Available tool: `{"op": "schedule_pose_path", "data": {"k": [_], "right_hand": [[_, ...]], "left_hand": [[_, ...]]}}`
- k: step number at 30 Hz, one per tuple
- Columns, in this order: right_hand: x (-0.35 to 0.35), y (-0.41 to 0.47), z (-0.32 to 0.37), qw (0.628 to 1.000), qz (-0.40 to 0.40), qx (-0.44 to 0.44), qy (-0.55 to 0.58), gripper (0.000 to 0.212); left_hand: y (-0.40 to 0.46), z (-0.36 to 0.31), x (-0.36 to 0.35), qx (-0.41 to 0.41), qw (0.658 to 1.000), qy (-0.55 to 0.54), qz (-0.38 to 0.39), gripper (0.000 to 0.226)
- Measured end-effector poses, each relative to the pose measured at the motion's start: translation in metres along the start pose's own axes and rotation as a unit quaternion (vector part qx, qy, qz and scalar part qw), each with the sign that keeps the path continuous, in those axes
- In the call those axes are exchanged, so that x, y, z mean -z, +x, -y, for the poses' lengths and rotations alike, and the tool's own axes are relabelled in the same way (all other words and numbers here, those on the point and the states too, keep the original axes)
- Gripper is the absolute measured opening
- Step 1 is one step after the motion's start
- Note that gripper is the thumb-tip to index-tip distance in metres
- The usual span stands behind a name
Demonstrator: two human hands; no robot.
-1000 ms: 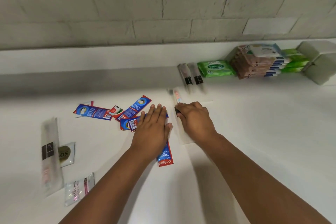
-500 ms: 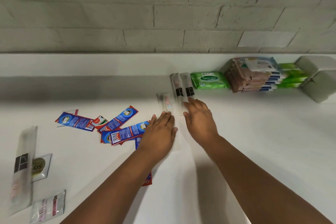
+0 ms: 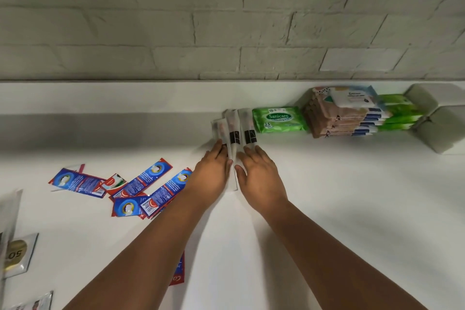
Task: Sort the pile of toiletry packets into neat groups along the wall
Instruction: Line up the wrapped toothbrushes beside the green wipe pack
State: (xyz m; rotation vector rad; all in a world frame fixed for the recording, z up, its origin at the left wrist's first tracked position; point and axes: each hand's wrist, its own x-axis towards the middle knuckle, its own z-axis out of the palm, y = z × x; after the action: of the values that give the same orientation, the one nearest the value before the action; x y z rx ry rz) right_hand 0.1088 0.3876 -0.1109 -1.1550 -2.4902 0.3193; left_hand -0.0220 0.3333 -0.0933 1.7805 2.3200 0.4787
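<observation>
Head view
Left hand [image 3: 210,176]: flat and open, palm down, fingers pointing at the wall. Its fingertips touch the near end of the leftmost see-through packet.
Right hand [image 3: 261,178]: flat and open too, palm down, just beside the left hand. Its fingers lie on the near ends of the other see-through packets.
See-through packets [image 3: 235,131]: three long thin ones with black labels, side by side, right in front of both hands, far ends near the wall.
Green wipes pack [image 3: 279,119]: just right of the see-through packets, past the right hand.
Stack of wipes packs [image 3: 339,118]: further right, against the wall.
Blue and red toothpaste packets [image 3: 141,191]: a messy pile left of the left hand.
One more red packet [image 3: 177,272]: partly hidden under the left arm.
Gold packet [image 3: 17,254]: far left, well apart from the hands.
White counter [image 3: 352,196]: under everything.
</observation>
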Motion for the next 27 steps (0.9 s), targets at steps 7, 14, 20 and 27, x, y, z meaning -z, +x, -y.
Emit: {"op": "schedule_pose_path", "data": {"k": [7, 14, 20, 27], "right_hand": [[-0.001, 0.001, -0.002, 1.0, -0.005, 0.003, 0.005, 0.052], [-0.002, 0.003, -0.004, 1.0, 0.002, 0.009, -0.005, 0.051], [-0.002, 0.003, -0.004, 1.0, -0.001, 0.01, -0.006, 0.052], [0.0, 0.002, -0.003, 1.0, -0.016, 0.009, -0.002, 0.049]], "left_hand": [[0.021, 0.001, -0.009, 0.006, 0.999, 0.031, -0.002, 0.053], [0.035, 0.008, -0.007, 0.001, 1.0, 0.025, -0.004, 0.048], [0.04, 0.014, -0.002, -0.03, 0.999, 0.031, 0.0, 0.045], [0.035, 0.01, 0.006, -0.038, 0.998, 0.032, -0.031, 0.046]]}}
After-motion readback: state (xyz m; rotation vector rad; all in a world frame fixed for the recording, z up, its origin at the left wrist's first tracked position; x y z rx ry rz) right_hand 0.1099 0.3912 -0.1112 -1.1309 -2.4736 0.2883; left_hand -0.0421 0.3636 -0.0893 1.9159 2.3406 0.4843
